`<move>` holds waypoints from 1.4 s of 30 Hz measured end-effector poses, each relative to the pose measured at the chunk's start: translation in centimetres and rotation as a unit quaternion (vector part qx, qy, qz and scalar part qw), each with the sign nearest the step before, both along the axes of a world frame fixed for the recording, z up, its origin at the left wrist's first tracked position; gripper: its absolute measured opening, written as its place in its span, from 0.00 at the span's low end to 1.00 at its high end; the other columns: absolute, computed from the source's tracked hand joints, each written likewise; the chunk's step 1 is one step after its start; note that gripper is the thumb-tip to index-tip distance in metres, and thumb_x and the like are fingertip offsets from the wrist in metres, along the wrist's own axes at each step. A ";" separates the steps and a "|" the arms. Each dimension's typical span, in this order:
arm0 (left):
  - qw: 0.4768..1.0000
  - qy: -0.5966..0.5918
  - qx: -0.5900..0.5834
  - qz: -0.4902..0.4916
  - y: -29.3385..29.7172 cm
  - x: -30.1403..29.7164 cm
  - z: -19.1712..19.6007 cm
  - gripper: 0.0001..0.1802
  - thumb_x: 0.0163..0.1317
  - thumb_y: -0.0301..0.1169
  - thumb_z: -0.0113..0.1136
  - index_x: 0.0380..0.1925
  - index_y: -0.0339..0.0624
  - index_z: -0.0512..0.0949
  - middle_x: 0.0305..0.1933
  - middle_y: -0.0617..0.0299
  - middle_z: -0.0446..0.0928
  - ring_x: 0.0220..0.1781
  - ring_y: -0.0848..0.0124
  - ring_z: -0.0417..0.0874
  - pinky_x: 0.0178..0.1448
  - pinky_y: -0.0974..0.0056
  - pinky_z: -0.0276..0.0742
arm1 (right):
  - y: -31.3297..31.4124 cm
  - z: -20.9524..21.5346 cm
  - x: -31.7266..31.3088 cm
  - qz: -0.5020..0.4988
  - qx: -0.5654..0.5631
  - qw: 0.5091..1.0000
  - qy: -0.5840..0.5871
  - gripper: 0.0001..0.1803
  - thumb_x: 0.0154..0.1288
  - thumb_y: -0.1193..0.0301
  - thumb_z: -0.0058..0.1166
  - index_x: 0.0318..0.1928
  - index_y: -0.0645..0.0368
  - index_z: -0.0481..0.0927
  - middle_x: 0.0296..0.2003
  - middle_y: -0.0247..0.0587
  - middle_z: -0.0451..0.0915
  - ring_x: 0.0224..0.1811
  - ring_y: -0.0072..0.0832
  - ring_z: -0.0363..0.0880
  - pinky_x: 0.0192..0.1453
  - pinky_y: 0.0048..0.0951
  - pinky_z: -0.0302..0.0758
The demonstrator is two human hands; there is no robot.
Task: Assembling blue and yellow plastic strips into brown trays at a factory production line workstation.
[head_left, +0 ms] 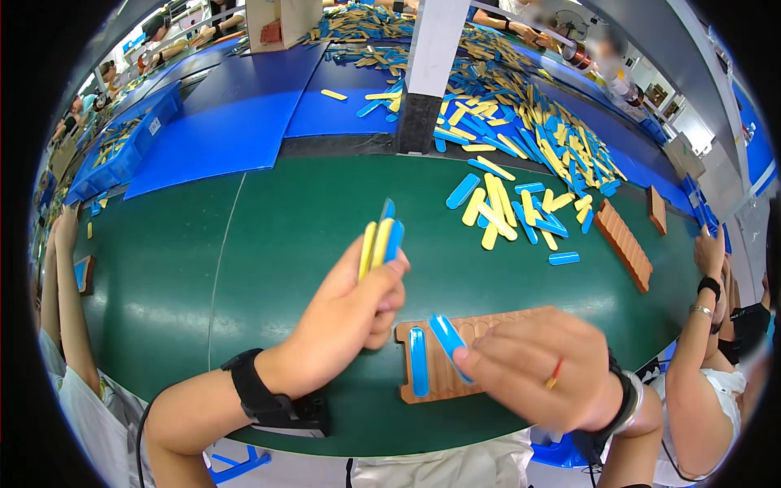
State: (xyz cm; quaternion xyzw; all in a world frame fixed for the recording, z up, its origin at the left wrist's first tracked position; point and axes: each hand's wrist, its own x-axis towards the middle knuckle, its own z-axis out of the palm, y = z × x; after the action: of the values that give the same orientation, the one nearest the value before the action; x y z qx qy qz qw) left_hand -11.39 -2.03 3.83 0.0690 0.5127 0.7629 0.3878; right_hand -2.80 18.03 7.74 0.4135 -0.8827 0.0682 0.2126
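The right hand [547,368] pinches a glossy, round-ended blue strip [447,337], tilted over a grooved brown tray [446,385]. The left hand [346,305], well apart, clamps a bundle of yellow and blue strips [382,242]. Another blue strip [418,363] lies in the tray's left-end groove. Beyond, loose strips [499,205] overlap on the smooth green table [272,260]; a blue bin [140,146] holds more.

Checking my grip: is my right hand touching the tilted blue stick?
Touching: the head view shows the right hand holding the tilted blue stick, thumb across its edge.
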 end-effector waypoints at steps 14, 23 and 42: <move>0.998 0.042 -0.008 -0.040 0.1 0.8 0.3 0.12 0.69 0.29 0.37 0.51 0.44 0.54 0.30 0.57 0.70 0.16 0.82 0.58 0.18 0.76 0.55 | -1.1 -3.0 3.0 -0.072 0.021 0.978 -0.193 0.18 0.57 0.62 0.55 0.44 0.61 0.76 0.49 0.39 0.74 0.54 0.33 0.70 0.59 0.45 0.65; 0.992 0.059 0.030 -0.112 0.2 1.6 0.7 0.21 0.70 0.32 0.39 0.60 0.46 0.49 0.33 0.54 0.74 0.14 0.84 0.58 0.18 0.77 0.58 | -0.4 -0.4 -1.0 -0.181 -0.285 0.900 -0.275 0.09 0.58 0.68 0.57 0.29 0.60 0.72 0.20 0.37 0.71 0.24 0.27 0.72 0.26 0.30 0.68; 0.990 -0.011 0.022 -0.141 0.1 1.7 0.7 0.11 0.69 0.39 0.44 0.45 0.47 0.62 0.23 0.71 0.59 0.18 0.84 0.52 0.19 0.76 0.48 | 0.2 -2.2 -2.3 -0.219 -0.021 0.911 -0.347 0.18 0.54 0.57 0.59 0.30 0.60 0.73 0.35 0.41 0.69 0.42 0.39 0.67 0.43 0.38 0.66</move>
State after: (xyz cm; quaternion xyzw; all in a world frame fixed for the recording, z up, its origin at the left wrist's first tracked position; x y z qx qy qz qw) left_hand -9.68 -1.93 4.54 0.1407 0.4763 0.7123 0.4960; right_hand -5.14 18.22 5.51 0.1552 -0.9677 0.1774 -0.0893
